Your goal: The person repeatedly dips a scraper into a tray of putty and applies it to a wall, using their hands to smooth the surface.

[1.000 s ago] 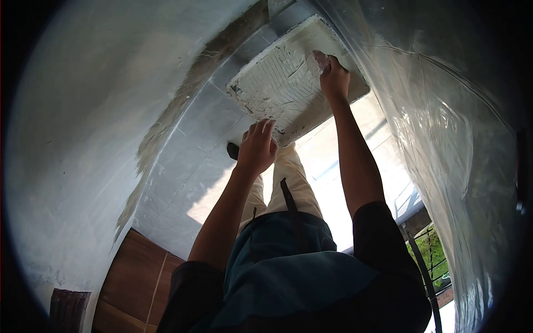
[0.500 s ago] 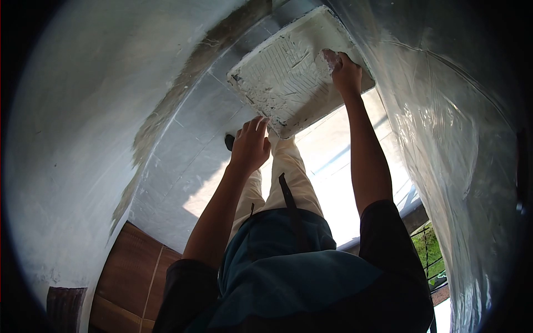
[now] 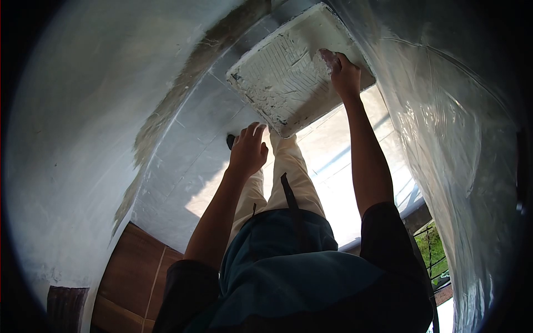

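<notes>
A ridged paint tray, smeared with thick whitish paint, is in front of me above the floor. Over its right side, my right hand is closed around a pinkish piece coated with white paint. Its exact kind I cannot tell. My left hand is just below the tray's near left corner, its fingers loosely bent and apart, with nothing in them.
A pale wall with a darker unpainted strip along its base curves up on the left. Clear plastic sheeting hangs on the right. Grey tiled floor is below, partly sunlit, with brown tiles at lower left.
My left hand has drawn slightly down and away from the tray's corner. My right hand, with the pinkish piece, has barely shifted over the tray.
</notes>
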`<control>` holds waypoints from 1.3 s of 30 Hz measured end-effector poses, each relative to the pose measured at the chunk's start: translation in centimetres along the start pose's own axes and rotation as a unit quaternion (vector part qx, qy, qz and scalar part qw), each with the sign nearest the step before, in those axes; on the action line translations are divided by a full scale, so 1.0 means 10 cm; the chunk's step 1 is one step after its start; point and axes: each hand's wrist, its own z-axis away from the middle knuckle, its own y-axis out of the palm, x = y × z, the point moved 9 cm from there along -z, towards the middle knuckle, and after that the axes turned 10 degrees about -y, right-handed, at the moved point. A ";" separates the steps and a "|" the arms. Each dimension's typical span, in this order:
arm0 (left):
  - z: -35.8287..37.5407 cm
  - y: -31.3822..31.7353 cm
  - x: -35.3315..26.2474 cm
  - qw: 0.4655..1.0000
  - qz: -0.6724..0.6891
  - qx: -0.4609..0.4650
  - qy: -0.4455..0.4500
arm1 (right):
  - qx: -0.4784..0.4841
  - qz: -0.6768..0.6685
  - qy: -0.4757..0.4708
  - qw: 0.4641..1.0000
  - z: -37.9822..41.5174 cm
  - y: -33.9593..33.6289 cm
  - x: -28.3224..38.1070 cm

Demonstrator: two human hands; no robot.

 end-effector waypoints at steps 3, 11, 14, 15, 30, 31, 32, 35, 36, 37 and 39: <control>0.00 -0.02 0.00 1.000 0.000 0.007 -0.003 | 0.033 0.004 0.008 0.999 0.03 0.11 0.00; 0.03 -0.05 0.15 0.999 -0.003 0.016 -0.036 | 0.069 -0.033 0.010 0.997 0.16 0.31 -0.11; 0.05 -0.10 0.20 0.999 0.008 0.011 -0.047 | 0.177 -0.212 0.166 0.947 0.40 0.54 -0.22; 0.06 -0.12 0.23 0.998 0.018 0.012 -0.057 | 0.175 -0.215 0.159 0.948 0.44 0.54 -0.17; 0.43 -2.12 0.39 0.949 0.058 -0.279 -0.134 | 0.212 -0.750 0.139 0.611 -0.28 0.19 2.61; 0.49 -2.33 0.39 0.940 0.059 -0.310 -0.133 | 0.224 -0.751 0.125 0.608 -0.37 0.07 2.86; 0.57 -2.52 0.35 0.929 0.067 -0.345 -0.114 | 0.235 -0.751 0.101 0.608 -0.47 -0.03 3.10; 0.78 -3.04 0.25 0.900 0.072 -0.422 -0.081 | 0.240 -0.765 0.053 0.596 -0.70 -0.34 3.70; 0.85 -3.18 0.21 0.889 0.070 -0.447 -0.072 | 0.245 -0.762 0.038 0.598 -0.76 -0.44 3.88; 0.91 -3.30 0.20 0.882 0.073 -0.460 -0.069 | 0.242 -0.767 0.025 0.594 -0.82 -0.53 4.04; 1.06 -3.55 0.13 0.860 0.045 -0.506 -0.052 | 0.226 -0.777 -0.003 0.587 -0.89 -0.78 4.39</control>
